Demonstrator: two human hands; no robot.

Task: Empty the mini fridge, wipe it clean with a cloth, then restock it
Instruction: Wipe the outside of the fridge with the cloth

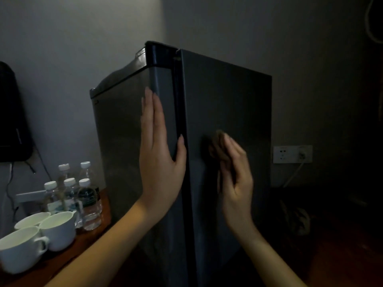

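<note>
The room is dim, with grey walls (62, 48) meeting in a corner behind the mini fridge (228, 96). The fridge stands upright in the middle of the view, its door closed. To its left a reddish wooden surface (89, 241) butts against it. On the surface are three white cups (58, 230) bunched together at the near edge, and behind them a cluster of water bottles (89, 204) with white caps. A black device (12, 125) hangs on the wall above, with wires trailing down.

On the right wall a white socket plate (292, 154) has a plug in it, and a pale cable (294, 175) drops toward the floor, which is too dark to read.

The hands are apart, on either side of the fridge's near corner. The left hand (159, 162) lies flat on the left face, its thumb reaching round to the dark seam. The right hand (236, 183), blurred, has its fingers bent over a brown cloth (216, 147) and presses it to the right face.
</note>
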